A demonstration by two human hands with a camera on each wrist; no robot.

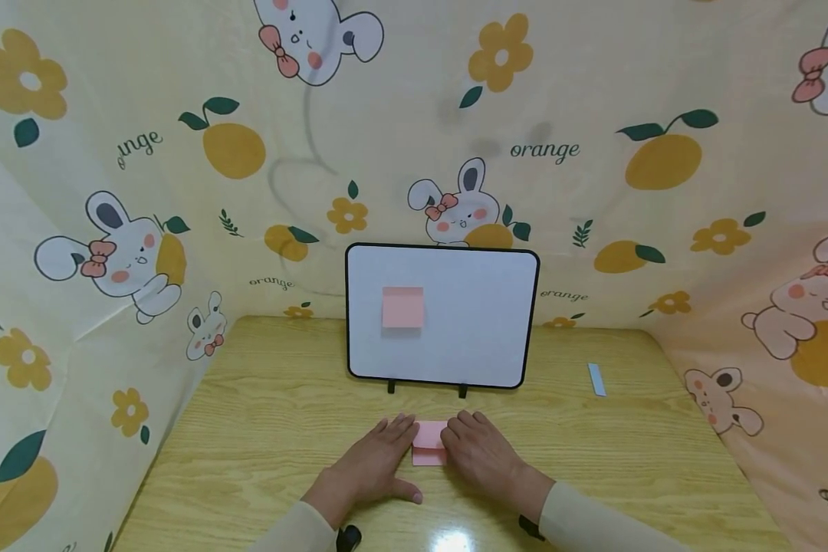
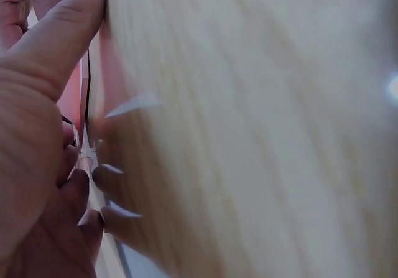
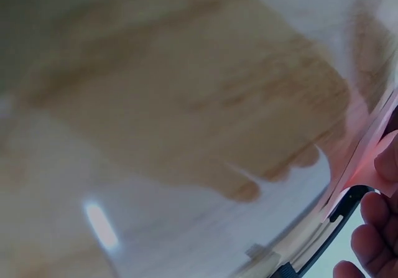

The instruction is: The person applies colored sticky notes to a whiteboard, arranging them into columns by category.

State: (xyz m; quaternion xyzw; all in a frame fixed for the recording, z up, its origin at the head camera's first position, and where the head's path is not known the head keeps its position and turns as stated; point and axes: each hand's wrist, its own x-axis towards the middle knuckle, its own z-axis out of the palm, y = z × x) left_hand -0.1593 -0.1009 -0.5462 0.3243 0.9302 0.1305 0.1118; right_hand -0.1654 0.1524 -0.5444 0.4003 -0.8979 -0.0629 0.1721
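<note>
Here, on the pale wood-grain table [image 1: 248, 429], a small pink rectangular sheet of paper [image 1: 429, 435] lies between two bare hands at the near middle, an edge running across it. The left hand [image 1: 376, 460] lies along its left side, fingers extended, thumb spread nearer, gripping nothing. The right hand [image 1: 483, 456] meets its right edge, fingers bent inward; whether they pinch it, I can't tell. Just beyond stands a white, black-framed rectangular board [image 1: 472, 322] on two black feet, with a square pink paper note [image 1: 403, 307] on its left half. Far right, a narrow light-blue strip [image 1: 596, 379] lies on the table.
</note>
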